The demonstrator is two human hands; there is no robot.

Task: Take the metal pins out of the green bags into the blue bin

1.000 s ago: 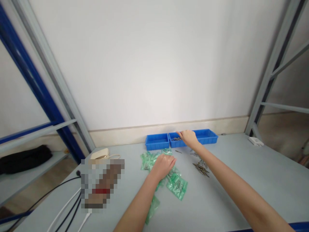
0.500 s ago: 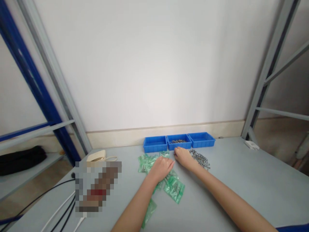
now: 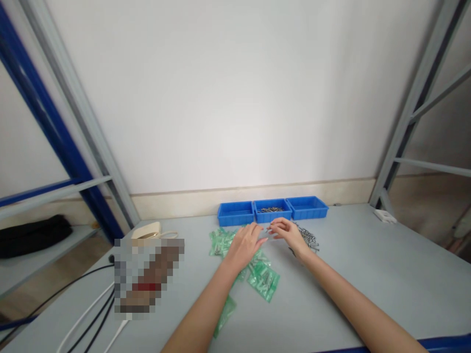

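Note:
My left hand (image 3: 244, 246) is over a spread of green-tinted plastic bags (image 3: 264, 280) with small metal pieces inside. Its fingers reach forward, thumb apart, and nothing shows in its grasp. Facing it, my right hand (image 3: 292, 236) has its fingers curled towards the thumb; a thin small thing seems to be at the fingertips, too small to name. Beside and partly behind the right hand lies a loose pile of metal screws (image 3: 309, 239). Just beyond the hands, the middle blue bin (image 3: 273, 217) contains several slim metal pieces.
The left blue bin (image 3: 235, 217) and right blue bin (image 3: 308, 210) flank the middle one near the wall. A cream-coloured case (image 3: 147, 230), cables (image 3: 91, 309) and a blurred-out patch (image 3: 149, 279) occupy the table's left. A white adapter (image 3: 384, 216) lies far right.
My right hand has drawn slightly back from the middle bin's front, its fingers now more spread and turned towards the left hand. My left hand's thumb has moved away from its fingers.

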